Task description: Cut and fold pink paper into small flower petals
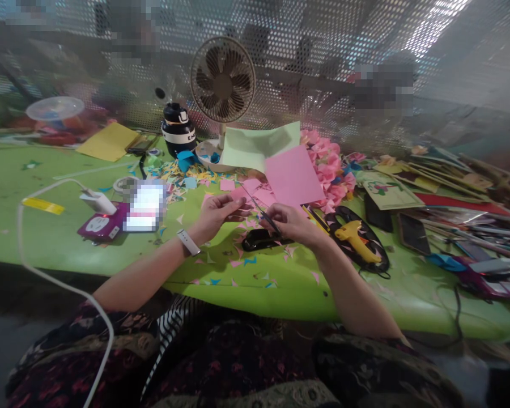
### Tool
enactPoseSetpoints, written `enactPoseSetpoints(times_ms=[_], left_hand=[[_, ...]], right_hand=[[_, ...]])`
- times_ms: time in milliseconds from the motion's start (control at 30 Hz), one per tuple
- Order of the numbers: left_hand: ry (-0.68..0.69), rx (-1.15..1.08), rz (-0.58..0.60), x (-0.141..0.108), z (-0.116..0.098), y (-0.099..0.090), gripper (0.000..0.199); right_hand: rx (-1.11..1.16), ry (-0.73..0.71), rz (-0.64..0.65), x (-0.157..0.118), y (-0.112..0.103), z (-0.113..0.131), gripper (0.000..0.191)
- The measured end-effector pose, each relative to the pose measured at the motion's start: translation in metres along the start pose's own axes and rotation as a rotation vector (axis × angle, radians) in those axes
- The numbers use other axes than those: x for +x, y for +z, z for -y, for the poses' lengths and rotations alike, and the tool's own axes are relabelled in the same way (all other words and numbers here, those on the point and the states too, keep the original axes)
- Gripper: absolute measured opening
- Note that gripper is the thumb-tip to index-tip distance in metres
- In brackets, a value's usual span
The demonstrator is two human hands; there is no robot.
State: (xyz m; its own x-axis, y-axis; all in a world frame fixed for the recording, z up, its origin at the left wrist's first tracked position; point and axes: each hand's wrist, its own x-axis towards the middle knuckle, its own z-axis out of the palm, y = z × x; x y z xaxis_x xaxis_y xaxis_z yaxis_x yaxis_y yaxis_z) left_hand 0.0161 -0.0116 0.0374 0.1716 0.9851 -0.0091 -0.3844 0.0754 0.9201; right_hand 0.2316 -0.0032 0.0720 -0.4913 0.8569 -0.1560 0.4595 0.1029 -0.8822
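Observation:
My left hand (219,215), with a pale band at its wrist, pinches a small piece of pink paper (239,194) between thumb and fingers. My right hand (289,222) is closed around the dark handles of a pair of scissors (261,211). The thin blades point up and left, towards the pink piece; whether they touch it I cannot tell. Below the right hand lies a shiny black object (257,239) on the green table (221,297). Beyond the hands, a large pink sheet (295,174) leans over a pale green sheet (259,146), with small pink pieces near it.
A fan (223,82) and a black bottle (178,133) stand behind. Pink paper flowers (325,161) are heaped at the right. A yellow glue gun (359,241) rests on a black holder. Left are a lit phone (144,207), purple power strip (104,224) and white cable (21,226).

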Motion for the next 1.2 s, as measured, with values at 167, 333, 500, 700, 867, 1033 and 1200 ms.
enactPoseSetpoints(times_ms=[167, 333, 500, 700, 867, 1033, 1200], left_hand=[[-0.007, -0.011, -0.014, 0.0004, 0.0000, 0.0002, 0.035], [-0.011, 0.010, -0.025, 0.0004, 0.0001, -0.0001, 0.029], [-0.006, 0.017, -0.038, 0.0002, -0.0004, -0.0001, 0.031], [0.018, -0.013, -0.048, 0.0020, -0.0015, -0.0016, 0.037], [0.013, 0.023, -0.062, 0.0048, -0.0003, -0.0036, 0.034], [0.002, 0.017, -0.007, 0.0057, 0.0022, -0.0052, 0.035], [0.001, 0.026, 0.005, 0.0043, 0.0019, -0.0050, 0.035]], right_hand=[[-0.009, 0.014, -0.009, 0.0001, 0.0013, 0.0000, 0.053], [-0.020, 0.007, -0.015, -0.0004, 0.0014, -0.0008, 0.051], [-0.009, 0.014, -0.032, -0.0010, 0.0022, 0.0000, 0.051], [0.022, 0.019, -0.057, -0.0009, 0.0016, -0.0007, 0.051], [0.022, 0.018, -0.045, 0.0001, 0.0007, -0.0033, 0.051], [-0.001, 0.007, -0.023, -0.0005, 0.0003, 0.0001, 0.052], [-0.012, -0.005, -0.019, -0.0005, -0.0004, 0.0016, 0.052]])
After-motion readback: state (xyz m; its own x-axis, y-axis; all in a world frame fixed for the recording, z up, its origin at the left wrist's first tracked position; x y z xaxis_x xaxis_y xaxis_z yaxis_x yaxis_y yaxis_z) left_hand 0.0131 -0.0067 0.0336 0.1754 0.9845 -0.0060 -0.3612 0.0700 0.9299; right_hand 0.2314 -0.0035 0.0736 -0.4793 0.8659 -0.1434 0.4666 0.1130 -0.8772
